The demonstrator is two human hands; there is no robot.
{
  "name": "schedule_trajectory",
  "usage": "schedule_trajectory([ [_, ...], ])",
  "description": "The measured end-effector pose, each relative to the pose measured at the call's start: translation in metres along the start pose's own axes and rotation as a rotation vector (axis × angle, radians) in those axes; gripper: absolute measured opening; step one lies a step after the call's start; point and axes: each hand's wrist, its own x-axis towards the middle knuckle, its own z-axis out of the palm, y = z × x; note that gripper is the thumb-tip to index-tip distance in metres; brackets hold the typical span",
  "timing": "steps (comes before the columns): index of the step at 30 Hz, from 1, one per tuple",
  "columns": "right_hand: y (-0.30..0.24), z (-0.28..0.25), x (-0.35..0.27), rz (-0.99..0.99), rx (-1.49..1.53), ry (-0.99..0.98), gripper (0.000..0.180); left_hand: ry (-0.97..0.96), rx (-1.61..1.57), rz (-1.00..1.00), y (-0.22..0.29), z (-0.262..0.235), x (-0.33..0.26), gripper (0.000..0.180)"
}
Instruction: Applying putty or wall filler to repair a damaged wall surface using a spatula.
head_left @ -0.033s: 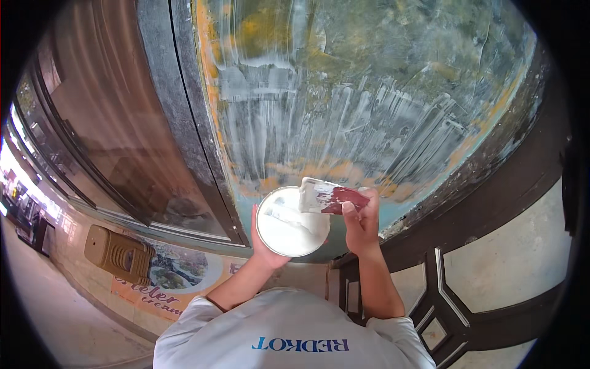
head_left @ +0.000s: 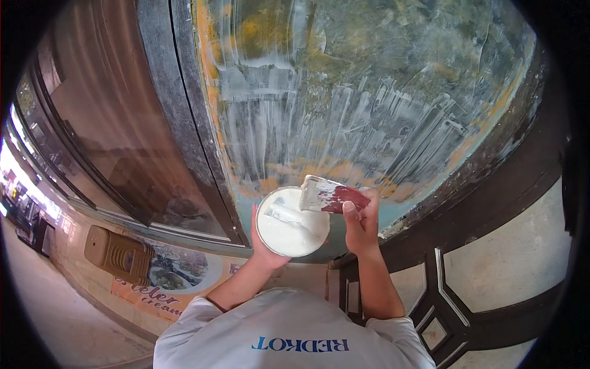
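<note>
My left hand [head_left: 265, 252] is closed round the side of a round tub [head_left: 261, 241], most of its fingers hidden beneath it. White, creamy putty [head_left: 295, 227] fills the tub, with a smeared ridge across its surface. In my right hand [head_left: 361, 224] is a red putty knife [head_left: 347, 198], gripped with the thumb on top. White paste coats its wide blade, which sits over the tub's far right rim; whether it touches the rim I cannot tell. Beyond both hands rises a wall panel [head_left: 381, 123] with streaky white strokes over grey-green and orange patches.
To the left is a brown-framed glass window [head_left: 123, 123] beside a dark grey post [head_left: 169, 80]. Stacked brown plastic stools [head_left: 117, 252] stand at the lower left near a printed banner [head_left: 178, 264]. A dark wooden door with pale panels [head_left: 504, 258] lies close on the right.
</note>
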Motion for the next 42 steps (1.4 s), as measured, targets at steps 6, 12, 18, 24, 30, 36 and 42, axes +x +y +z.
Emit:
schedule_trajectory([
  [6,-0.009,0.016,0.016,0.235,0.489,0.193,0.031,0.240,0.513,0.141,-0.001,0.009,0.000,0.083],
  [12,-0.014,0.018,0.018,0.351,0.785,0.237,0.041,0.110,0.226,0.050,0.003,0.005,0.000,0.083],
  [18,-0.021,0.018,0.026,0.205,0.586,0.274,0.040,0.193,0.464,0.080,-0.003,0.014,-0.003,0.083],
  [24,-0.042,-0.003,0.054,-0.023,0.241,0.122,0.032,0.129,0.405,0.045,-0.005,0.028,0.005,0.083],
  [30,-0.140,-0.018,0.136,-0.142,0.007,0.018,0.033,0.169,0.396,0.025,-0.007,0.028,0.012,0.085],
  [36,-0.230,-0.032,0.211,-0.367,-0.472,-0.319,0.032,0.150,0.445,-0.005,-0.008,0.025,0.005,0.086],
  [42,-0.293,0.005,0.228,-0.442,-1.187,-0.343,0.031,0.198,0.393,-0.004,-0.006,0.020,-0.001,0.086],
])
